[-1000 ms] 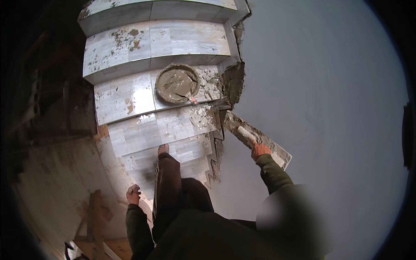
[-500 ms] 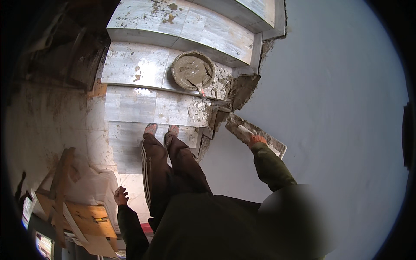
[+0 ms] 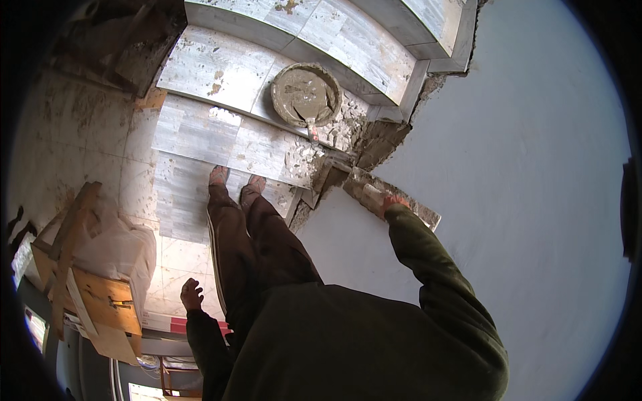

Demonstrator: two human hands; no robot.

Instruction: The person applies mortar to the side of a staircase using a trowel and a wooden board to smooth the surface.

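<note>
Plastering | right hand (image 3: 391, 200) closed on long mortar-caked flat float (image 3: 394, 197) against pale wall (image 3: 521, 167) | keep blade flat, pressure even | left hand (image 3: 191, 293) loosely curled, empty

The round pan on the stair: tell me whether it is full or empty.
Partly full. The round pan sits upright on a tiled step, with grey mortar covering its bottom below the rim and a trowel resting at its near edge.
</note>
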